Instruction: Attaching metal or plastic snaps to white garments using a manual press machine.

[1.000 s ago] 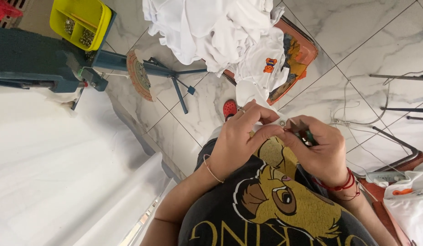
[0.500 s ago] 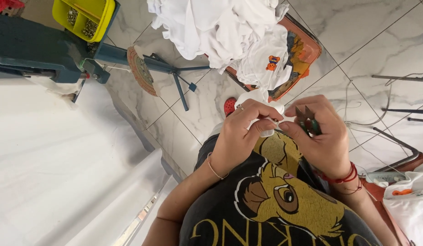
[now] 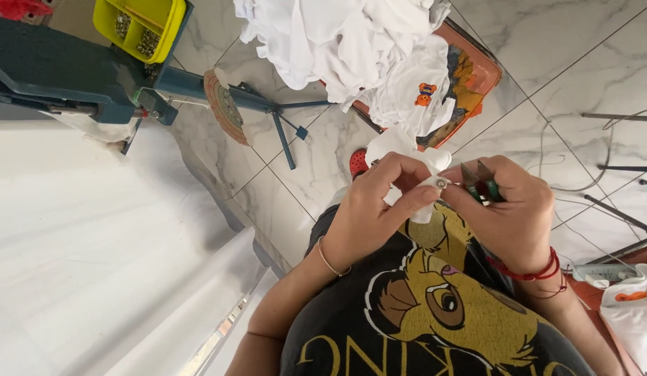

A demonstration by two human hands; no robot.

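Hands: two, both the person's own, held close together above the lap.
Left hand: fingers curled, thumb and forefinger pinching a small piece of white fabric that carried one round metal snap; one thin gold bracelet sat on the wrist.
Right hand: closed around one small pair of pliers with green handles, the metal tips pointing at the snap and just beside it; red cords were wound round the wrist.
Snap and fabric: held between the two hands, in front of the chest, above the dark shirt with a yellow and brown cartoon lion print.
White garments: one loose heap lay on the floor ahead, piled too thickly to count; one small white piece at its near edge bore an orange and blue patch.
Tray: one orange tray lay under the heap, its rim showing to the right.
Bin: one yellow plastic bin stood at the upper left, with small metal parts inside, too small to count.
Machine: one blue-grey metal stand stood just below the bin, beside a round woven disc.
Floor: pale marbled tiles.
Far right: another white cloth with an orange tag, partly cut off.
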